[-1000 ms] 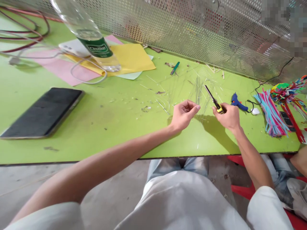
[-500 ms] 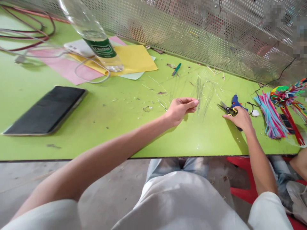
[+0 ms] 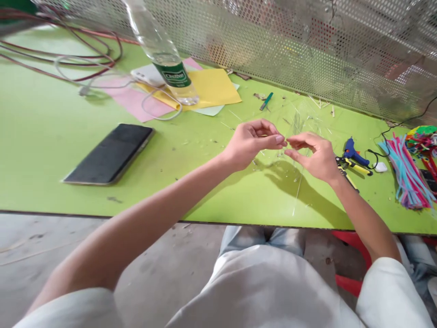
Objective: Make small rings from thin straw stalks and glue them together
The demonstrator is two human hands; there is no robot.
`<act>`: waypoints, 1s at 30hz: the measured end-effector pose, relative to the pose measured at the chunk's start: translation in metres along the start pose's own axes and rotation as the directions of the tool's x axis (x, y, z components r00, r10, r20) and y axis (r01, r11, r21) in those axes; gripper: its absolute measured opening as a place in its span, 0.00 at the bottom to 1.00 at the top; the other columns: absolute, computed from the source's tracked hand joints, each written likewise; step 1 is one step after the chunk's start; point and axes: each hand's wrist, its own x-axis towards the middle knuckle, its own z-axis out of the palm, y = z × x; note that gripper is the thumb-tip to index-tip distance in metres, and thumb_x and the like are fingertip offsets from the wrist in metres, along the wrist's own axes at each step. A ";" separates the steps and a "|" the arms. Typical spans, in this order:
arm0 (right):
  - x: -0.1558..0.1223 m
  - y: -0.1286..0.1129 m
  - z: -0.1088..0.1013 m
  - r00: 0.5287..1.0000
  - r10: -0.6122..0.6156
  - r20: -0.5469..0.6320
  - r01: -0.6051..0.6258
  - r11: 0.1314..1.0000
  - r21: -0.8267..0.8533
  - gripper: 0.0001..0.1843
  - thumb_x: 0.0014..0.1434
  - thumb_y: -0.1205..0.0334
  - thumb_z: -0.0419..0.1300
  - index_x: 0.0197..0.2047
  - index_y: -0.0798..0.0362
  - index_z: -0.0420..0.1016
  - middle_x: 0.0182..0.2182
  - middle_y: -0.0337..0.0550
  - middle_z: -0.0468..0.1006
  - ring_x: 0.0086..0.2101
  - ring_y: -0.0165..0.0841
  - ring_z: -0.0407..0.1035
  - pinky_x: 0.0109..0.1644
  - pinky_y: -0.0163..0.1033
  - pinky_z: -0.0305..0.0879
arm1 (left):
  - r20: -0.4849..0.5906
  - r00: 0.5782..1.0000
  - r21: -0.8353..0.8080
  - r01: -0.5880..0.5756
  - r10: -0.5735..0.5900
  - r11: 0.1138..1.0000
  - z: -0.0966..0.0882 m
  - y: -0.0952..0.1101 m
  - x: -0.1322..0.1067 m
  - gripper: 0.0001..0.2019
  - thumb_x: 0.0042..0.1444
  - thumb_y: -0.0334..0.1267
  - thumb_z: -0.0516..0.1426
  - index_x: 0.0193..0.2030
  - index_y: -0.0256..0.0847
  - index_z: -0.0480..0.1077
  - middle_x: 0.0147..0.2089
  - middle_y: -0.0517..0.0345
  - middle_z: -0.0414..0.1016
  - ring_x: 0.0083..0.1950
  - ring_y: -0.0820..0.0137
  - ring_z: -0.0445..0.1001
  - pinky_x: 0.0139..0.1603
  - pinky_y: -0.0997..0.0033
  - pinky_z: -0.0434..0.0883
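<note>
- L hand (image 3: pixel 251 143): over table (image 3: pixel 51 146), thumb & fingertips close tog.; can't tell if clamped on a thin strand or just touching.
- R hand (image 3: pixel 314 155): facing L hand, tips v. near L's; thumb & fingers apart w/ a visible gap, nothing clearly held.
- Thin pale strand (image 3: pixel 297 193): below hands, toward the near table edge; can't tell if its upper end is lifted.
- More loose strands (image 3: pixel 296 123): scattered just beyond hands, w/ small scraps.
- Pliers (image 3: pixel 355 166), yellow/blk handles: on table just R of R wrist, handles spread, beside blue glue gun (image 3: pixel 351 149).
- Pipe cleaners (image 3: pixel 406 173), pink/blue: bundle at far R.
- Green cutter (image 3: pixel 266 101): beyond L hand, nr perforated screen (image 3: pixel 256 54).
- Dark tablet-like device (image 3: pixel 109 155): flat, L side.
- Bottle (image 3: pixel 175 75), green label: upright by yellow paper (image 3: pixel 215 86), back L.
</note>
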 end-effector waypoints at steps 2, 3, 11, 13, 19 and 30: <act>0.007 0.003 0.006 1.000 -0.026 -0.008 0.026 0.999 -0.022 0.19 0.63 0.42 0.73 0.49 0.47 0.87 0.44 0.46 0.88 0.42 0.38 0.83 0.51 0.47 0.83 | -0.015 1.000 -0.010 -0.011 0.011 1.000 -0.009 0.000 -0.001 0.23 0.40 0.44 0.82 0.34 0.36 0.78 0.36 0.50 0.85 0.36 0.64 0.86 0.42 0.66 0.84; 0.009 0.005 0.009 0.999 -0.032 -0.006 0.032 0.999 -0.022 0.18 0.65 0.42 0.71 0.47 0.47 0.88 0.42 0.46 0.88 0.41 0.38 0.83 0.50 0.46 0.83 | -0.017 1.000 -0.001 -0.005 0.005 1.000 -0.013 0.000 -0.001 0.23 0.40 0.44 0.82 0.33 0.36 0.78 0.36 0.50 0.86 0.36 0.64 0.86 0.42 0.65 0.84; 0.003 0.017 0.017 0.998 -0.030 -0.049 0.025 0.994 -0.102 0.15 0.67 0.45 0.70 0.43 0.48 0.88 0.37 0.44 0.88 0.36 0.36 0.81 0.45 0.45 0.81 | 0.030 0.999 0.104 0.027 -0.031 0.994 -0.025 -0.008 0.005 0.23 0.41 0.48 0.81 0.31 0.37 0.77 0.32 0.48 0.85 0.34 0.63 0.86 0.38 0.65 0.83; -0.001 0.020 0.016 0.998 -0.016 -0.065 0.009 0.995 -0.103 0.15 0.68 0.45 0.69 0.42 0.48 0.88 0.37 0.44 0.88 0.36 0.37 0.81 0.45 0.45 0.81 | 0.065 0.997 0.109 0.040 -0.047 0.993 -0.025 -0.010 0.007 0.23 0.41 0.49 0.81 0.32 0.37 0.78 0.32 0.48 0.85 0.34 0.63 0.86 0.39 0.65 0.83; -0.013 0.023 0.016 0.998 -0.035 -0.050 0.030 0.994 -0.101 0.11 0.69 0.50 0.69 0.41 0.47 0.89 0.36 0.43 0.88 0.35 0.36 0.81 0.44 0.44 0.80 | 0.095 0.995 0.141 0.027 -0.040 0.990 -0.025 -0.013 0.009 0.24 0.42 0.51 0.80 0.32 0.36 0.78 0.32 0.49 0.85 0.33 0.64 0.85 0.34 0.68 0.82; -0.027 0.031 0.024 0.944 -0.305 -0.127 0.254 0.915 -0.313 0.08 0.69 0.60 0.71 0.50 0.45 0.88 0.41 0.43 0.85 0.40 0.33 0.79 0.47 0.40 0.79 | 0.165 0.985 0.293 0.001 -0.051 0.956 -0.024 -0.016 -0.010 0.20 0.48 0.49 0.78 0.34 0.36 0.81 0.32 0.50 0.85 0.32 0.68 0.83 0.35 0.72 0.79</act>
